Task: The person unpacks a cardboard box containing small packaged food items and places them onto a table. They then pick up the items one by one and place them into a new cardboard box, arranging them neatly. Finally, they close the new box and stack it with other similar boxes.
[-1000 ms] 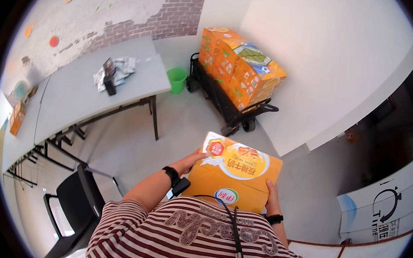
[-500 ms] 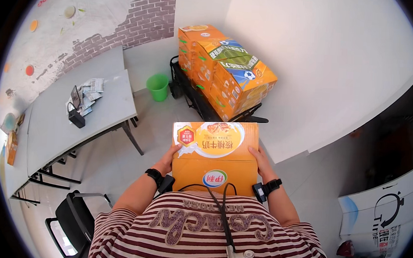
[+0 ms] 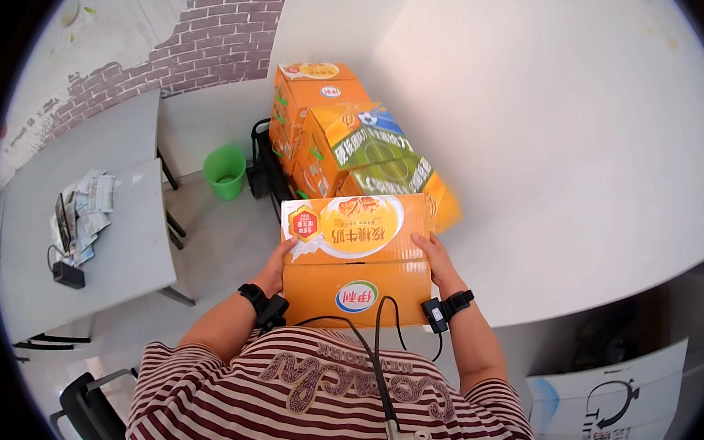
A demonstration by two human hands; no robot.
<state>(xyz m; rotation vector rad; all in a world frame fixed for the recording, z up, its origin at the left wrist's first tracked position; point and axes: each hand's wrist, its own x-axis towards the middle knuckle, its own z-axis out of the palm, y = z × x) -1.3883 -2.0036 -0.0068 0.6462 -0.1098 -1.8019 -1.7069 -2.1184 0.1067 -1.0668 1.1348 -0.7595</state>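
An orange cardboard carton (image 3: 388,293) with a yellow and white printed panel is held level against my torso. My left hand (image 3: 275,260) grips its left side, fingers at the edge, and my right hand (image 3: 434,257) grips the right side with the thumb on the top. Black devices are strapped on both wrists. Just beyond the carton, more orange cartons (image 3: 298,116), some with green and blue tops, are stacked on a black cart (image 3: 265,170), partly hidden by the held one.
Grey tables (image 3: 128,263) at left bear packets (image 3: 95,204) and a black object (image 3: 69,275). A green bucket (image 3: 224,172) stands left of the cart. A black chair (image 3: 87,405) is at lower left, a white wall (image 3: 551,135) at right, a printed board (image 3: 565,427) at lower right.
I have moved forward and turned rightward with the carton, which now overlaps the cart's stack in view. Both hands still grip it. The table and bucket appear farther left.
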